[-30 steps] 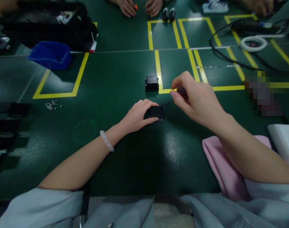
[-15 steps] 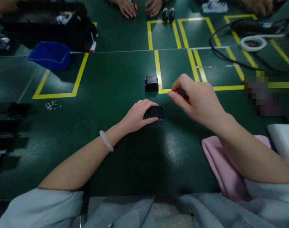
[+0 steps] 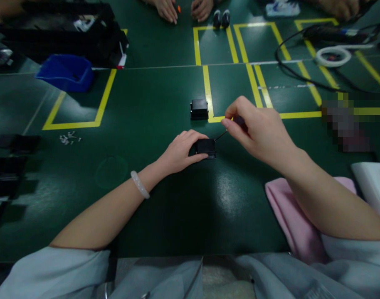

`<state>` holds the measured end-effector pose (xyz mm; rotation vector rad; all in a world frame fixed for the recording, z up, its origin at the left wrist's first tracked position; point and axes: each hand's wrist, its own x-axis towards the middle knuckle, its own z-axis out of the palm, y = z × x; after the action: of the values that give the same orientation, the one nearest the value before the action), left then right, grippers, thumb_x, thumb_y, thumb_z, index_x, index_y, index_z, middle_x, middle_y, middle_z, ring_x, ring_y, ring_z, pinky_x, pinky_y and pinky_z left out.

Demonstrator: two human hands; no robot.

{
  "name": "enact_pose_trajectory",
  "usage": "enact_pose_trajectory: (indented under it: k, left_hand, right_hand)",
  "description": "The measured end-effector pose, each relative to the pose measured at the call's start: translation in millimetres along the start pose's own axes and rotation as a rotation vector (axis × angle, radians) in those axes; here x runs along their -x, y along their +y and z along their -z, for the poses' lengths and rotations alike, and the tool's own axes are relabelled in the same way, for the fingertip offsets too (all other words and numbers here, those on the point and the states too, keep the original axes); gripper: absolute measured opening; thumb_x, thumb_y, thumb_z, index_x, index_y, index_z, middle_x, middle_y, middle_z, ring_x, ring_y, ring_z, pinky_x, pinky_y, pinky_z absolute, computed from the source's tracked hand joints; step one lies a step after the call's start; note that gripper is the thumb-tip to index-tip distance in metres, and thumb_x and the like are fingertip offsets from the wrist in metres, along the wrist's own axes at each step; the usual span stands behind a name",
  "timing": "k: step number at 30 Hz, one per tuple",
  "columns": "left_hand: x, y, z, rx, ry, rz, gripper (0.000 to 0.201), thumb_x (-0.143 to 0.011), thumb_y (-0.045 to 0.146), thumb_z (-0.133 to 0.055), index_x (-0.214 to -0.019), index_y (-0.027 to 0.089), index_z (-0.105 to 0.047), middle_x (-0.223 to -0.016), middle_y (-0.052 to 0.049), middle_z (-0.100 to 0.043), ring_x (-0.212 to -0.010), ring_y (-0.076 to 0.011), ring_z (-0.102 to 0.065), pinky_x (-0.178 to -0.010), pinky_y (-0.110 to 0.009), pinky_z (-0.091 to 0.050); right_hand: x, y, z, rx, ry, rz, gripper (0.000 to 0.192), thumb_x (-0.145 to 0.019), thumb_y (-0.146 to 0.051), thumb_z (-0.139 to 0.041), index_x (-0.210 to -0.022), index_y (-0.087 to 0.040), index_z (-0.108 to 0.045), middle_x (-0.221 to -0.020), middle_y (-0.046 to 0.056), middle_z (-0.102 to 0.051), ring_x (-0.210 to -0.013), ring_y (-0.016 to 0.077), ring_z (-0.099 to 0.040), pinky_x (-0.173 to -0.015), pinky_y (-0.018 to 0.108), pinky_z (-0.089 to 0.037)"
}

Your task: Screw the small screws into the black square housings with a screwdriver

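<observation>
Fingers (image 3: 198,157) of my left hand (image 3: 180,151) are curled narrow around a small black box (image 3: 206,146), pinning it flat to the green surface (image 3: 152,108) from its left side, thumb at the near edge. My right hand (image 3: 260,131) hovers just up and to the right of the box, its thumb and forefinger closed in a pinch on a thin dark tool (image 3: 221,135); I cannot tell from this view whether it is a driver or a probe, since most of the handle is hidden inside the hand.

Key relation: the tool's shaft runs on a diagonal, from the pinch down and left to the box's upper right corner, where its tip appears to touch or sit just beside the housing. The box's long axis lies across my view, left to right. The left hand is the nearer of the two, being already in contact; the right reaches the box only through the tool.

Other items noted: a second black box (image 3: 199,109) stands apart farther up the surface, beside a yellow tape line (image 3: 208,92). A blue bin (image 3: 66,72) sits far left, small pale loose parts (image 3: 69,137) lie below it, and a pink cloth (image 3: 289,216) rests under my right forearm. Another person's hands (image 3: 183,9) work at the far edge.
</observation>
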<state>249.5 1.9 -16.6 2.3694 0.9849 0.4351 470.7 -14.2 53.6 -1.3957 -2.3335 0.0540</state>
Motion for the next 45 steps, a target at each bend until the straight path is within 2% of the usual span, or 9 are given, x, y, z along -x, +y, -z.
enact_pose_trajectory:
  k: [6, 13, 20, 27, 34, 41, 45]
  left_hand:
    - [-0.1, 0.8, 1.0, 0.002, -0.008, 0.012, 0.036, -0.089, 0.038, -0.059, -0.119, 0.021, -0.053, -0.117, -0.006, -0.058, -0.105, -0.0231, -0.052, -0.090, -0.036, -0.041]
    - [-0.1, -0.5, -0.1, -0.005, 0.001, -0.006, 0.036, -0.089, 0.039, -0.060, -0.119, 0.019, -0.053, -0.116, -0.007, -0.059, -0.104, -0.0227, -0.052, -0.090, -0.035, -0.040]
    - [-0.1, -1.8, -1.4, -0.003, 0.002, -0.003, 0.037, -0.089, 0.040, -0.059, -0.119, 0.020, -0.054, -0.117, -0.007, -0.058, -0.106, -0.0231, -0.052, -0.091, -0.035, -0.040]
    - [-0.4, -1.4, -0.7, -0.017, 0.005, -0.005, 0.036, -0.090, 0.040, -0.059, -0.119, 0.019, -0.054, -0.115, -0.006, -0.058, -0.104, -0.0227, -0.052, -0.091, -0.035, -0.040]
    - [0.2, -1.6, -0.9, -0.018, -0.002, 0.000, 0.036, -0.089, 0.039, -0.060, -0.119, 0.020, -0.054, -0.115, -0.006, -0.058, -0.104, -0.0225, -0.052, -0.090, -0.035, -0.040]
    - [0.7, -0.4, -0.5, -0.011, 0.000, -0.001, 0.036, -0.089, 0.039, -0.059, -0.119, 0.020, -0.053, -0.116, -0.006, -0.058, -0.104, -0.0224, -0.052, -0.090, -0.035, -0.041]
    - [0.0, -0.1, -0.4, -0.018, -0.003, 0.003, 0.036, -0.089, 0.039, -0.059, -0.120, 0.020, -0.054, -0.116, -0.006, -0.058, -0.104, -0.0228, -0.052, -0.090, -0.036, -0.041]
  right_hand:
    - [-0.1, -1.1, -0.7, -0.006, -0.010, -0.036, 0.026, -0.093, -0.032, -0.037, -0.109, -0.017, -0.051, -0.084, 0.005, -0.065, -0.068, 0.0168, -0.061, -0.060, 0.030, -0.040]
    - [-0.2, -0.1, 0.8, 0.002, -0.004, 0.017, 0.028, -0.094, -0.040, -0.039, -0.096, -0.018, -0.055, -0.071, 0.000, -0.058, -0.059, 0.0119, -0.053, -0.054, 0.026, -0.033]
    - [-0.5, -1.8, -1.0, -0.003, -0.023, -0.052, 0.027, -0.093, -0.031, -0.037, -0.108, -0.015, -0.052, -0.078, 0.003, -0.061, -0.065, 0.0147, -0.059, -0.059, 0.028, -0.038]
    - [0.9, -1.0, 0.0, 0.012, 0.009, 0.034, 0.028, -0.095, -0.039, -0.038, -0.095, -0.018, -0.056, -0.071, 0.000, -0.058, -0.059, 0.0116, -0.052, -0.055, 0.026, -0.032]
    - [0.9, -2.0, -1.2, 0.011, 0.013, -0.011, 0.023, -0.092, -0.028, -0.038, -0.107, -0.017, -0.052, -0.078, 0.002, -0.062, -0.061, 0.0127, -0.056, -0.055, 0.027, -0.033]
    - [0.9, -1.7, 0.8, 0.006, 0.002, 0.054, 0.028, -0.095, -0.039, -0.038, -0.092, -0.018, -0.057, -0.073, 0.000, -0.060, -0.060, 0.0114, -0.051, -0.055, 0.027, -0.031]
    - [0.9, -2.7, -0.1, 0.012, 0.007, 0.005, 0.023, -0.094, -0.031, -0.039, -0.100, -0.017, -0.056, -0.074, 0.001, -0.061, -0.058, 0.0112, -0.051, -0.054, 0.027, -0.032]
